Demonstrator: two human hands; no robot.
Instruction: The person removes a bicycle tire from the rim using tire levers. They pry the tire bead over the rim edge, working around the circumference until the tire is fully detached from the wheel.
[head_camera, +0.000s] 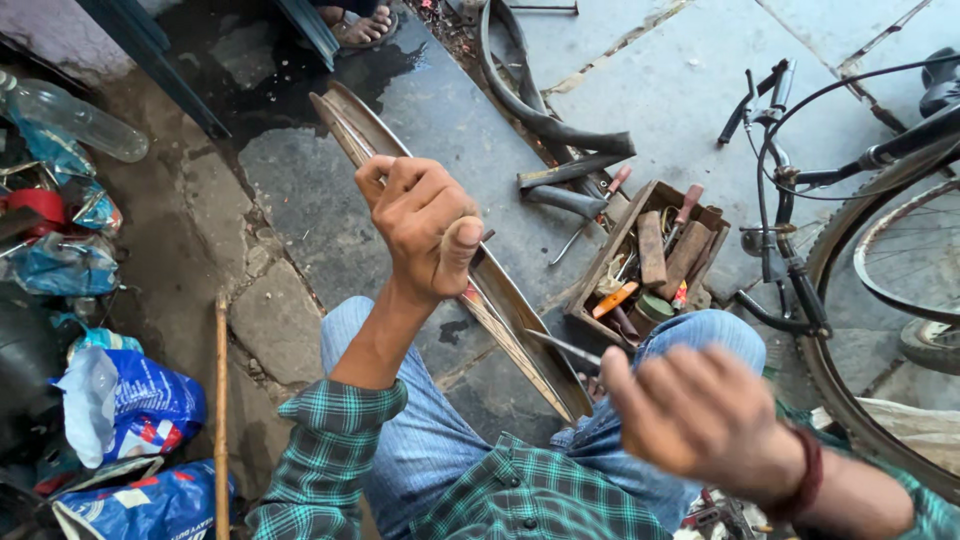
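Note:
My left hand (425, 225) is raised in a fist over a long curved metal mudguard (352, 125) that runs from the upper left down between my knees. The fist grips a small tool with a reddish tip that barely shows below it. My right hand (700, 415), blurred, is closed on a thin metal rod (562, 347) whose tip points left toward the mudguard's lower end. Blue jeans and green checked sleeves fill the bottom of the view.
A wooden toolbox (650, 255) with screwdrivers and blocks sits to the right. A bicycle (850, 230) stands at the far right. A black tyre (530, 110) lies behind. A wooden stick (221, 400), blue bags and a plastic bottle (75, 118) crowd the left. Another person's sandalled foot (365, 25) shows at top.

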